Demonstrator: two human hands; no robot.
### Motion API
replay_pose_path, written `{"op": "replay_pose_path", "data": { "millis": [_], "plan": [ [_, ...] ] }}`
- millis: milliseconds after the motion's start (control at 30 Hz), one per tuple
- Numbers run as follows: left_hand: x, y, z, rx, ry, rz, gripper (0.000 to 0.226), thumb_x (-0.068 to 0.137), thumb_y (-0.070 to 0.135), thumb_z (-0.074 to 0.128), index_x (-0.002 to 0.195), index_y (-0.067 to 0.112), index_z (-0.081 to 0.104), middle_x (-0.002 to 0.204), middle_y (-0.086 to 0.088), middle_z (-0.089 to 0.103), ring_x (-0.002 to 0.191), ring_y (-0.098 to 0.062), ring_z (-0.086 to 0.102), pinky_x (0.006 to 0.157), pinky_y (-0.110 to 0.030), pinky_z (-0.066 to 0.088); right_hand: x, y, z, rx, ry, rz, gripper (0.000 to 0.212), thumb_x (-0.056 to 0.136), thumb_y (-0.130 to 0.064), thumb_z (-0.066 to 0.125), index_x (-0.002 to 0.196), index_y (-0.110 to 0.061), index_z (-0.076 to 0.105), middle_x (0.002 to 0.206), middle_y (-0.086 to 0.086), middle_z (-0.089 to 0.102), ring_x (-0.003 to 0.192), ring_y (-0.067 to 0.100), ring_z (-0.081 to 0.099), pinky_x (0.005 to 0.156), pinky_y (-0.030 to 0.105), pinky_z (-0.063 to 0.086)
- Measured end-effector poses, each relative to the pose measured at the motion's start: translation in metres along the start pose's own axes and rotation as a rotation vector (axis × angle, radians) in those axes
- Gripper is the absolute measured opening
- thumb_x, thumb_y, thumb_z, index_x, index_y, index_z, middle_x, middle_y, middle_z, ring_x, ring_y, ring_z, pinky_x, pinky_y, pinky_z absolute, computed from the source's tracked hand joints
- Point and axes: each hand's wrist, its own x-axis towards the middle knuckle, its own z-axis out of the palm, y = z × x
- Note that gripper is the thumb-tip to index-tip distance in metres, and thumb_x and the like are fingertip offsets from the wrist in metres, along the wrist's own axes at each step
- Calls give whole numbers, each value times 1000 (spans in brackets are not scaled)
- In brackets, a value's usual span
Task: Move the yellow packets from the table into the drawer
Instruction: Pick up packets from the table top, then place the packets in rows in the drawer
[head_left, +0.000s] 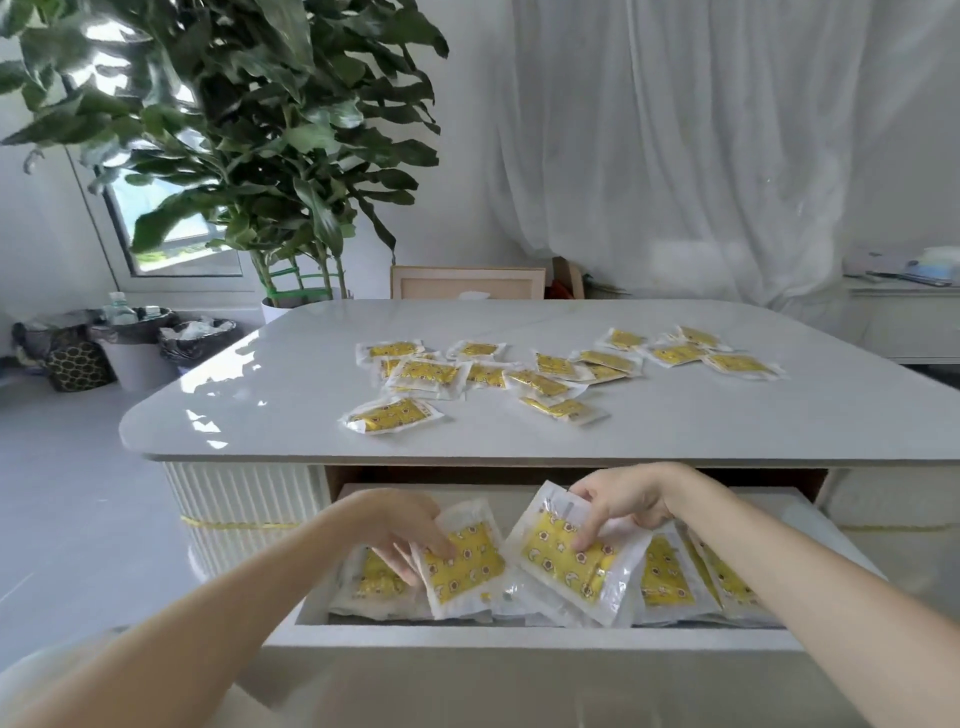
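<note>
Looks like a home living or dining room: tall potted plant (249, 130) by a window (176, 228), sheer white curtains (701, 145), lined waste bins (140, 343) on pale floor (67, 493), glossy white desk (260, 395)

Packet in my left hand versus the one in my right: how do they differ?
The left-hand packet sits nearly upright; the right-hand packet is turned diagonally, a corner pointing at the table. The right-hand packet looks larger than the left-hand packet. The left hand grips the left-hand packet's left edge; the right hand holds the right-hand packet's top. Both are clear wrappers with yellow patterned contents, over the open drawer.
</note>
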Motion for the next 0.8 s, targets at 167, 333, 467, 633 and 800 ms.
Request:
{"op": "replay_pose_path", "data": {
  "millis": [167, 333, 467, 633, 800],
  "plan": [
    [38, -1, 25, -330, -8, -71, 21, 96, 15, 53, 112, 1, 55, 108, -10, 66, 90, -23, 65, 71, -26, 55, -4, 36, -15, 107, 152, 124, 33, 84, 2, 67, 116, -3, 61, 112, 13, 68, 87, 21, 71, 66, 32, 60],
    [57, 5, 45, -446, -32, -98, 19, 95, -1, 47, 112, 3, 52, 140, -15, 43, 99, -29, 57, 69, -38, 60, -4, 74, -29, 318, 415, 194, 16, 82, 6, 68, 95, 5, 58, 95, 18, 69, 72, 25, 70, 66, 38, 60],
    [55, 14, 64, 326, 290, -28, 51, 97, 22, 46, 140, 4, 26, 126, -12, 56, 87, -22, 63, 69, -29, 54, -3, 96, -31, 424, 506, 238, 4, 87, 7, 60, 85, 3, 58, 82, 14, 66, 70, 23, 65, 62, 32, 57],
    [50, 31, 73, 930, 501, 233, 47, 93, 33, 51, 134, 14, 39, 130, -5, 45, 117, -23, 50, 84, -33, 46, -1, 112, -30, 488, 678, 256, 22, 89, 8, 58, 76, 1, 41, 79, 15, 59, 68, 23, 60, 66, 34, 51],
    [55, 38, 85, 1011, 244, 323, 61, 84, 47, 60, 140, 29, 39, 136, -4, 41, 124, -25, 44, 90, -37, 45, 12, 115, -26, 269, 787, 285, 38, 91, -6, 59, 124, 6, 43, 122, 18, 56, 111, 31, 58, 94, 38, 49]
  ]
}}
